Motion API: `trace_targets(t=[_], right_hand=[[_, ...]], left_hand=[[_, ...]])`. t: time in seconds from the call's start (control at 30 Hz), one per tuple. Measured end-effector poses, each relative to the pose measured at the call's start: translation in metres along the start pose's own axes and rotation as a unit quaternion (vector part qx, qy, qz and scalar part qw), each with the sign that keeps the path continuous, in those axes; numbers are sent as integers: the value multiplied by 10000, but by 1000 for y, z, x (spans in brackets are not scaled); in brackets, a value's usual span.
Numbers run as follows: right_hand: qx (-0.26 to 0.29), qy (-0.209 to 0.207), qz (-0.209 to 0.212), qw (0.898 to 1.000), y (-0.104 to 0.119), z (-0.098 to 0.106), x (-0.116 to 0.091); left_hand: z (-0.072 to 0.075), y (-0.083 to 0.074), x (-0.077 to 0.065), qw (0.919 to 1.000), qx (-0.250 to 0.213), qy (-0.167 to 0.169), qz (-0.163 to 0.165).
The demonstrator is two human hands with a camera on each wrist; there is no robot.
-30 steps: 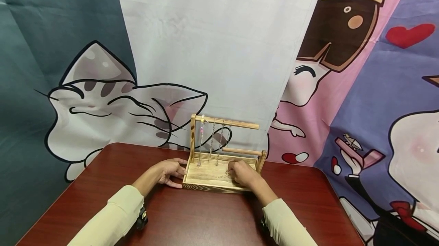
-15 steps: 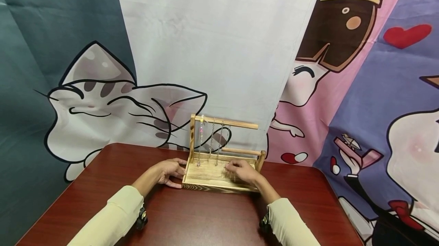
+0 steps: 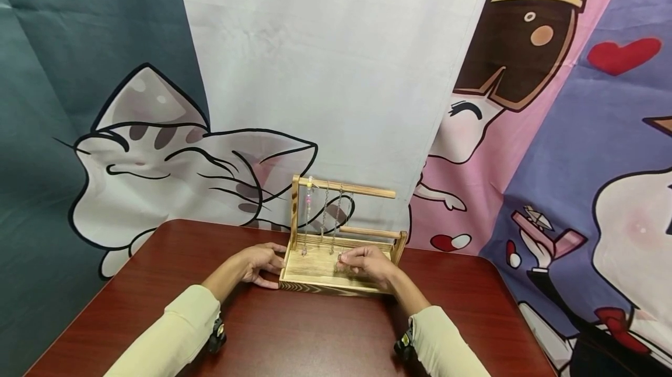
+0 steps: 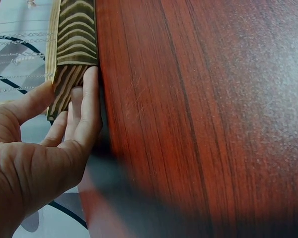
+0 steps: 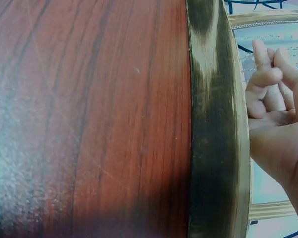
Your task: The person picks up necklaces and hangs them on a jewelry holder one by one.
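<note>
A wooden jewelry stand (image 3: 310,272) with a shallow tray and two bars stands on the table. My left hand (image 3: 259,262) holds the tray's left end; in the left wrist view its thumb and fingers lie about the striped wooden corner (image 4: 71,89). Over the tray floor, my right hand (image 3: 370,262) pinches a thin chain necklace (image 3: 338,265) between thumb and forefinger. The chain is fine and shows only in part below the fingertips. In the right wrist view the right hand (image 5: 274,99) has its thumb and forefinger together, the other fingers curled.
From the upper bar (image 3: 367,191) hang several thin necklaces, one with coloured beads (image 3: 308,199). A shorter lower bar (image 3: 370,231) sits at the right. The reddish-brown table (image 3: 315,336) reaches a printed cloth backdrop (image 3: 336,73).
My right hand has lifted slightly from the tray floor and shifted left, with the chain necklace now at its fingertips. My left hand has stayed at the tray's left end.
</note>
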State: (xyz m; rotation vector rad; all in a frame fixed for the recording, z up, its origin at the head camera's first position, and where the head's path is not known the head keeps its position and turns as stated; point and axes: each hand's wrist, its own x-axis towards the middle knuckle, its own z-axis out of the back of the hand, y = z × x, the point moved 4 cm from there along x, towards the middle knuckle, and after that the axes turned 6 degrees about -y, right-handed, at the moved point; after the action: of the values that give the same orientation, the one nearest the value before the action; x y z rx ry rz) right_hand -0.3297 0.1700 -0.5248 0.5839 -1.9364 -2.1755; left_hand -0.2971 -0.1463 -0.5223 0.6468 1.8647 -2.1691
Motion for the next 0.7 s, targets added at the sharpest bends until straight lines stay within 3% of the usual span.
trace_targets(t=[0.3, 0.7], right_hand=[[348, -295, 231, 9987, 8, -1, -5], [279, -786, 891, 9925, 20, -5, -14]], left_hand=[[0, 0, 1, 10000, 15, 6, 1], [0, 0, 1, 10000, 44, 57, -15]])
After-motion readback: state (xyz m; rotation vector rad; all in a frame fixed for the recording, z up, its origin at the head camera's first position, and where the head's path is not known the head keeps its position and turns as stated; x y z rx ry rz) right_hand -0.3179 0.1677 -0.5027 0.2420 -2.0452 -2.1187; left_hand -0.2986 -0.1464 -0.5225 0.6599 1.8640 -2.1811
